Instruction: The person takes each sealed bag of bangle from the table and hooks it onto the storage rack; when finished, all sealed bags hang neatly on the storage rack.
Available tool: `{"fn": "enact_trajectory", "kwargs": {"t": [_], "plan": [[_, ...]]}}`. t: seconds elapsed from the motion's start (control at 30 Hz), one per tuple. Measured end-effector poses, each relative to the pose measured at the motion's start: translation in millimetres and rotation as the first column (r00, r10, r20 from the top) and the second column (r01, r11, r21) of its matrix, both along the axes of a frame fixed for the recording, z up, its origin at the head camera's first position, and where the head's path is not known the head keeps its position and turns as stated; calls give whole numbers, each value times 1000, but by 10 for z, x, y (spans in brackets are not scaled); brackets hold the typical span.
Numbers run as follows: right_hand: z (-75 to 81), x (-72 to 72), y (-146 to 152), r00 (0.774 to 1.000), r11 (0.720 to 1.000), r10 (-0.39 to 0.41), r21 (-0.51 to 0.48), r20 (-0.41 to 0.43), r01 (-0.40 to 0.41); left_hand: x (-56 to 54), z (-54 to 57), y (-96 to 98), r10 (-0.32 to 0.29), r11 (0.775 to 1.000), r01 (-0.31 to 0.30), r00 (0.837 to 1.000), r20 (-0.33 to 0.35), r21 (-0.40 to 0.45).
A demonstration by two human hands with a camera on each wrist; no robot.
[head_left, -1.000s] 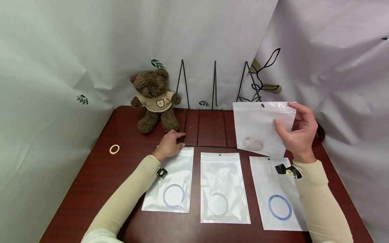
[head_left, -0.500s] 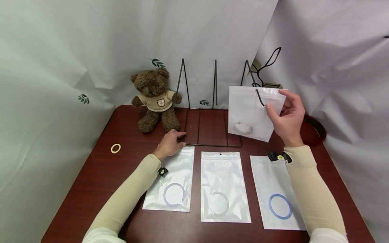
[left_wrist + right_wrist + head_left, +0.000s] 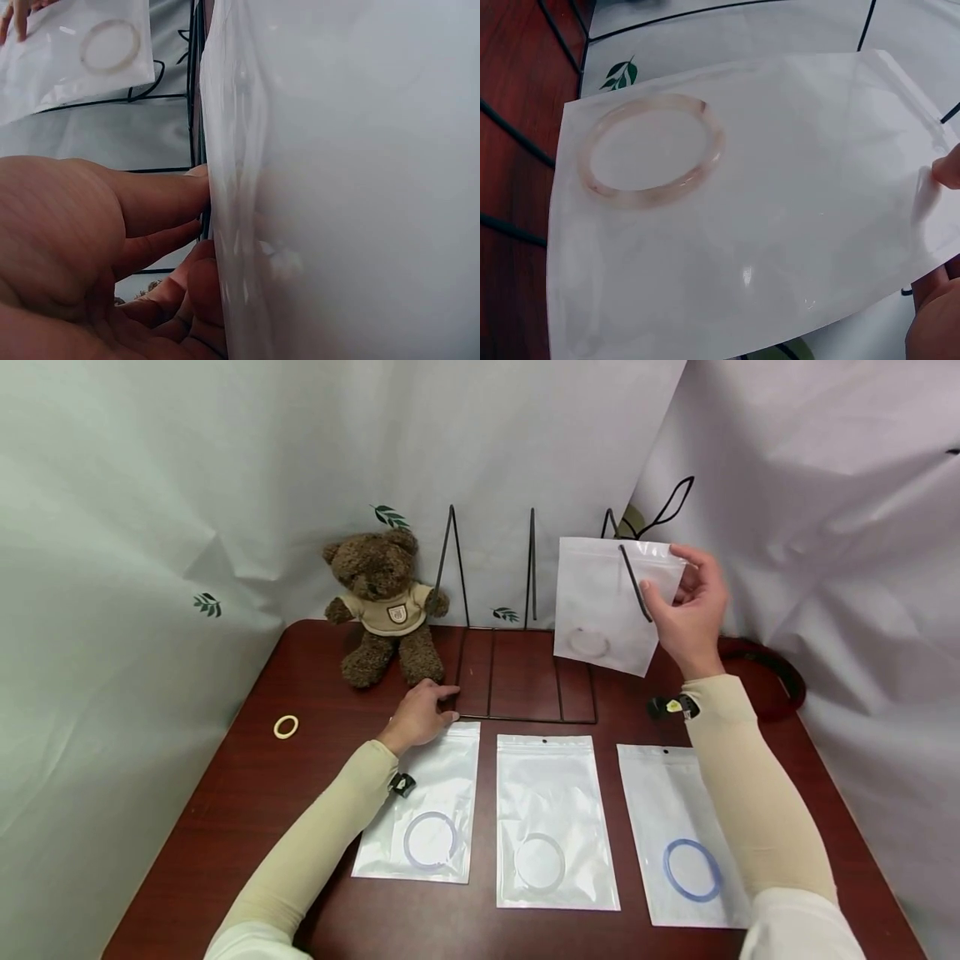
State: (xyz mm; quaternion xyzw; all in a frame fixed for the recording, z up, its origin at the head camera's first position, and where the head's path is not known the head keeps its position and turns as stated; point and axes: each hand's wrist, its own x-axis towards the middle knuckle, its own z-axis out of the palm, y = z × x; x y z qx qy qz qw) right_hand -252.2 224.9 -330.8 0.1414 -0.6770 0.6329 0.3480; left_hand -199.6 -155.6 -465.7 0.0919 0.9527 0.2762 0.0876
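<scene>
My right hand (image 3: 690, 610) pinches the top right corner of a white zip bag (image 3: 600, 585), thumb in front and fingers behind. A pale pinkish bangle (image 3: 660, 195) shows through the bag near its bottom. The right prong of a black wire rack (image 3: 525, 720) passes through the bag's top hole, its tip hanging in front of the bag. My left hand (image 3: 417, 717) holds the rack's front left corner between thumb and fingers, above a flat zip bag (image 3: 450, 768) with a lilac bangle (image 3: 430, 841). In the left wrist view that bag (image 3: 360, 165) hides the fingertips.
Two more zip bags lie in front: the middle bag (image 3: 555, 793) has a clear bangle, the right bag (image 3: 652, 802) a blue bangle. A brown teddy bear (image 3: 382, 602) sits left of the rack. A cream ring (image 3: 285, 727) lies far left, a dark band (image 3: 787, 681) back right.
My right hand has moved up, back and left with the bag, and the right prong has gone through its hole. The left hand stays at the rack's corner.
</scene>
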Motion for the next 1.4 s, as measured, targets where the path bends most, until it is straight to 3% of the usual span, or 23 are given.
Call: {"fn": "enact_trajectory", "kwargs": {"t": [0.3, 0.57, 0.93, 1.23, 1.4], "plan": [[-70, -432, 53, 994, 999, -36, -24, 99, 39, -8, -17, -4, 2, 1000, -2, 1000, -1, 22], [75, -536, -67, 981, 991, -133, 44, 138, 129, 0, -4, -4, 2, 1000, -2, 1000, 1, 17], [152, -583, -80, 977, 989, -146, 60, 154, 138, -13, -19, -5, -1, 1000, 1, 1000, -4, 16], [211, -438, 51, 977, 988, -143, 74, 159, 133, -23, -25, -4, 0, 1000, 0, 1000, -3, 21], [143, -390, 251, 980, 988, -134, 91, 144, 122, -29, -34, -10, -3, 1000, 3, 1000, -8, 23]]}}
